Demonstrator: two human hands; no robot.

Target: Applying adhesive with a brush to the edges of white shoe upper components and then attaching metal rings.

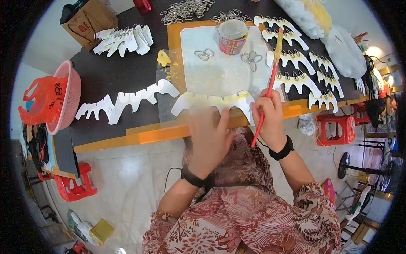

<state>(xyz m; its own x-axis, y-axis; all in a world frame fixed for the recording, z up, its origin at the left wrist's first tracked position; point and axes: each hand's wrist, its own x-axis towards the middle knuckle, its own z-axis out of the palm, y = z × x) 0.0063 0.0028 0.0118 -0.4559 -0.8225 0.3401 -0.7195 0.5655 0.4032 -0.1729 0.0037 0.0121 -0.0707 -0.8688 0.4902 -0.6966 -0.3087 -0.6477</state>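
piece (203, 100): white, comb-like legs, lies on the wearer's side of the tub (232, 45). yellow smear (241, 97) along its tub-side edge, patchy by the look of it. reads to me as a brush-coating step.

to do it well: pin the piece by its legs, fingertips off the yellow. load the brush (273, 75) lightly, wipe excess on the tub rim, stroke end to end, thin and even. watch the right end: a hand is right there, could smudge or nudge it.

orientation: long axis runs left-right, crosswise to the line from tub to wearer. long coated edge faces the tub; legs point away from it, toward the wearer, end legs splayed outward.

left hand (208, 137): blurred, on the far side of the piece from the tub, fingers loosely apart, index up at the legs. can't tell if it's pressing.

right hand (269, 118): by the piece's right end, pinching the brush by its red handle. bristles up, right of the tub, clear of the piece.

outward: pale sheet (198, 78) under the tub. loose rings (204, 54) left and right of the tub, wearer's side. ringed pieces (296, 80) off to its right, ringless pieces (134, 99) to its left. ring pile (186, 10) behind the tub, to the left.
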